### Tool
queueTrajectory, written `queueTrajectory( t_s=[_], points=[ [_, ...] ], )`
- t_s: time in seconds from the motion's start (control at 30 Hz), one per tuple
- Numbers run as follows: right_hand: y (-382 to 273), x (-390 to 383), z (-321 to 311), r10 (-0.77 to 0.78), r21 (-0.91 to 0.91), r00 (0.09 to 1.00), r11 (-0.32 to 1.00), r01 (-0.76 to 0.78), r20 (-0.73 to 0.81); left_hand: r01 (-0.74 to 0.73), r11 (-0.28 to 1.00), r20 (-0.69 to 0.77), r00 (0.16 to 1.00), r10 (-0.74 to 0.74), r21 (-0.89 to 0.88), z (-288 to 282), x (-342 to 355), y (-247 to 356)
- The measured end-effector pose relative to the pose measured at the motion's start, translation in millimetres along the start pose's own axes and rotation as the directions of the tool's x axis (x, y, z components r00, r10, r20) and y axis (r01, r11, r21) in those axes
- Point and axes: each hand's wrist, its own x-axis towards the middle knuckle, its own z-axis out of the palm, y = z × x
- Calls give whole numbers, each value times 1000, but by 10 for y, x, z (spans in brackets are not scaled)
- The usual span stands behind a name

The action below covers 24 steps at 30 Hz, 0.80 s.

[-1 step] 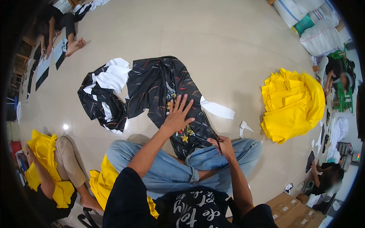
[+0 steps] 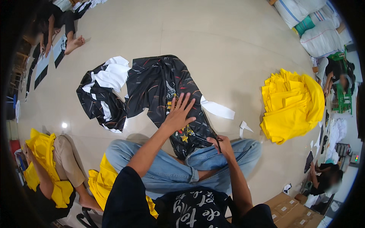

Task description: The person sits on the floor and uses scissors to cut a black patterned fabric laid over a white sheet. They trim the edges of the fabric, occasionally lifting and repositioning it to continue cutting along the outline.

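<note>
A black printed fabric piece (image 2: 146, 83) with red, white and yellow marks lies on the floor and reaches over my crossed legs. On it my left hand (image 2: 178, 114) presses flat, fingers spread. My right hand (image 2: 223, 146) is closed around dark-handled scissors (image 2: 218, 141) at the fabric's right edge, by my right knee; their blades are mostly hidden. A white fabric strip (image 2: 218, 109) sticks out from that edge, and a small white scrap (image 2: 244, 127) lies farther right. Left of the piece sits a crumpled black-and-white fabric heap (image 2: 104, 93).
A yellow fabric stack (image 2: 291, 106) stands on the floor to the right, and more yellow fabric (image 2: 102, 182) lies by my left hip. Another person with yellow cloth (image 2: 42, 152) sits at left. White sacks (image 2: 321, 38) and cardboard boxes (image 2: 291, 209) line the right side.
</note>
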Motion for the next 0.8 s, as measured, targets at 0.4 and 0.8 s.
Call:
queueTrajectory(
  t_s=[0.4, 0.8],
  points=[
    [-57, 330, 554, 22, 323, 997, 946, 2, -73, 49, 998, -35, 998, -48, 29, 89, 274, -395],
    [-214, 348, 841, 54, 228, 968, 974, 4, -245, 94, 995, -33, 995, -92, 45, 182, 230, -407]
  ],
)
